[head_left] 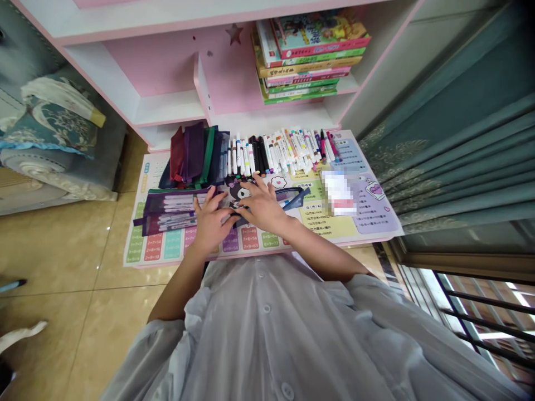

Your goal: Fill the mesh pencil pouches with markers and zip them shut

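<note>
A dark blue mesh pencil pouch (298, 199) lies near the front of the desk, with a marker partly visible inside. My right hand (265, 209) covers most of it; its thumb and a finger pinch the left end while the other fingers reach forward. At that same end, my left hand (211, 223) has its thumb and forefinger closed on the pouch edge, the rest of its fingers spread. The exact pinch point is hidden. Left of my left hand are purple mesh pouches (167, 210) filled with markers. Beyond my hands runs a row of loose markers (280, 151).
Red, purple, green and blue pouches (194, 153) are piled at the desk's back left. A blurred white object (339, 192) lies on the printed desk mat (376, 214) at right. Books (309, 61) are stacked on the shelf behind. Curtains (455, 128) hang at the right.
</note>
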`<action>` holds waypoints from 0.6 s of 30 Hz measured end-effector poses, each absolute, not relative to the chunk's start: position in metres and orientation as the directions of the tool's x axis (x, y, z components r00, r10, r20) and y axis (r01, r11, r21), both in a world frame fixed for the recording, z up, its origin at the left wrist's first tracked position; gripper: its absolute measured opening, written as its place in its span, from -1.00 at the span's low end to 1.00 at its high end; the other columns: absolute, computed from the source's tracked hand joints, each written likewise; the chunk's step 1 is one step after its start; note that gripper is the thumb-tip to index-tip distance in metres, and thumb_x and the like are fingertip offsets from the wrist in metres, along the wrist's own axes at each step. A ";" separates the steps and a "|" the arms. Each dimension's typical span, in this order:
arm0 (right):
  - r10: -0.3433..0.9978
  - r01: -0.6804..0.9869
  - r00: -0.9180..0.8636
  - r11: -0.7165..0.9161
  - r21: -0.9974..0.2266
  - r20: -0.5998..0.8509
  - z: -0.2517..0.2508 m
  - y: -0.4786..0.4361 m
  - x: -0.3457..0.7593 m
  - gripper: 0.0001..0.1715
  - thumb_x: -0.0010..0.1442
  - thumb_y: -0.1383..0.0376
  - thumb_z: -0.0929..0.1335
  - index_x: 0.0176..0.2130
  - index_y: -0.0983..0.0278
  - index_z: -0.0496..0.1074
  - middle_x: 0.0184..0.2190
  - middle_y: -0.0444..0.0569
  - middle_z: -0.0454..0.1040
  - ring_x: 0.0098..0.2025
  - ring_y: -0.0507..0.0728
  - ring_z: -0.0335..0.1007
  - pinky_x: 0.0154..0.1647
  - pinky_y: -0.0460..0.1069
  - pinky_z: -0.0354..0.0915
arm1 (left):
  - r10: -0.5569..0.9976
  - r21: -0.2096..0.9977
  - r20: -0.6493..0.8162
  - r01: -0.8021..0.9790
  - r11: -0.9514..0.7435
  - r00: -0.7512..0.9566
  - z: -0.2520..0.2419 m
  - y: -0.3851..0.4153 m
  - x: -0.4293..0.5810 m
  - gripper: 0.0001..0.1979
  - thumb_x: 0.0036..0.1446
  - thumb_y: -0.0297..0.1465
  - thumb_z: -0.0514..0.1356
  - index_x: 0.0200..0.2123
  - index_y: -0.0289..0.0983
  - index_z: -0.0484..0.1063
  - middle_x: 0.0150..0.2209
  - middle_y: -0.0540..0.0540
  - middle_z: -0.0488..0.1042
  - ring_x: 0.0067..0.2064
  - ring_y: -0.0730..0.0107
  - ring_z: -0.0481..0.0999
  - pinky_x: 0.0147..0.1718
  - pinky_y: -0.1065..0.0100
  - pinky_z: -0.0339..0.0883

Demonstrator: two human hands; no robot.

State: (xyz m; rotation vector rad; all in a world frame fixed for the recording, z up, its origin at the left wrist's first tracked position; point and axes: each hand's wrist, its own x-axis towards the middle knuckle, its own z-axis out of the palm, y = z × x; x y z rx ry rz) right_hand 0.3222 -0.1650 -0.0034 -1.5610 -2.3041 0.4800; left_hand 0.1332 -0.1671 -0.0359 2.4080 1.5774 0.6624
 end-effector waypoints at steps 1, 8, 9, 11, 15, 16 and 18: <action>0.932 0.822 -0.357 0.344 -0.453 0.060 -0.003 -0.164 0.321 -0.76 0.33 0.21 0.36 -0.20 0.22 0.64 0.38 0.12 0.26 0.51 0.52 -0.20 0.35 0.61 -0.05 | 0.905 0.392 0.263 0.820 -0.416 0.334 -0.036 -0.168 0.133 -0.88 0.19 -0.23 0.31 -0.34 -0.09 0.65 0.19 -0.11 0.49 0.43 -0.14 0.16 0.34 -0.37 -0.19; 0.945 0.773 -0.327 0.278 -0.570 0.018 0.000 -0.163 0.320 -0.90 0.22 0.25 0.45 -0.30 0.23 0.59 0.35 0.12 0.30 0.51 0.52 -0.17 0.33 0.60 -0.02 | 0.905 0.403 0.249 0.813 -0.421 0.345 -0.034 -0.169 0.133 -0.86 0.18 -0.21 0.32 -0.36 -0.08 0.65 0.20 -0.11 0.48 0.43 -0.16 0.15 0.33 -0.38 -0.19; 0.947 0.765 -0.322 0.273 -0.583 0.020 0.000 -0.163 0.320 -0.92 0.20 0.26 0.47 -0.31 0.23 0.57 0.34 0.12 0.31 0.51 0.52 -0.17 0.33 0.60 -0.01 | 0.905 0.405 0.247 0.812 -0.420 0.345 -0.034 -0.169 0.133 -0.86 0.18 -0.21 0.32 -0.36 -0.08 0.65 0.20 -0.11 0.48 0.43 -0.16 0.14 0.33 -0.38 -0.20; 0.948 0.751 -0.317 0.267 -0.604 0.024 -0.001 -0.163 0.320 -0.92 0.17 0.28 0.48 -0.35 0.23 0.55 0.33 0.10 0.33 0.51 0.52 -0.15 0.32 0.60 -0.01 | 0.905 0.406 0.247 0.811 -0.422 0.347 -0.034 -0.169 0.133 -0.85 0.19 -0.20 0.31 -0.36 -0.08 0.65 0.20 -0.10 0.48 0.43 -0.16 0.14 0.33 -0.38 -0.20; 0.941 0.737 -0.338 0.263 -0.623 -0.002 0.002 -0.162 0.323 -0.92 0.19 0.32 0.46 -0.38 0.24 0.54 0.34 0.08 0.32 0.51 0.51 -0.16 0.34 0.58 -0.02 | 0.902 0.397 0.250 0.813 -0.426 0.351 -0.034 -0.170 0.133 -0.87 0.18 -0.21 0.33 -0.37 -0.07 0.65 0.19 -0.10 0.49 0.43 -0.16 0.15 0.33 -0.38 -0.19; 0.938 0.735 -0.347 0.262 -0.625 -0.014 0.003 -0.161 0.325 -0.92 0.19 0.33 0.45 -0.38 0.24 0.54 0.34 0.08 0.32 0.52 0.51 -0.17 0.35 0.57 -0.03 | 0.902 0.395 0.251 0.813 -0.427 0.352 -0.033 -0.170 0.133 -0.87 0.17 -0.21 0.33 -0.37 -0.07 0.65 0.18 -0.10 0.49 0.43 -0.17 0.15 0.33 -0.38 -0.19; 0.933 0.729 -0.359 0.259 -0.633 -0.031 0.005 -0.160 0.328 -0.91 0.20 0.33 0.45 -0.38 0.25 0.54 0.35 0.08 0.30 0.52 0.50 -0.17 0.36 0.55 -0.03 | 0.900 0.392 0.253 0.813 -0.431 0.355 -0.033 -0.170 0.133 -0.88 0.18 -0.22 0.33 -0.36 -0.07 0.65 0.19 -0.10 0.49 0.43 -0.17 0.15 0.32 -0.39 -0.18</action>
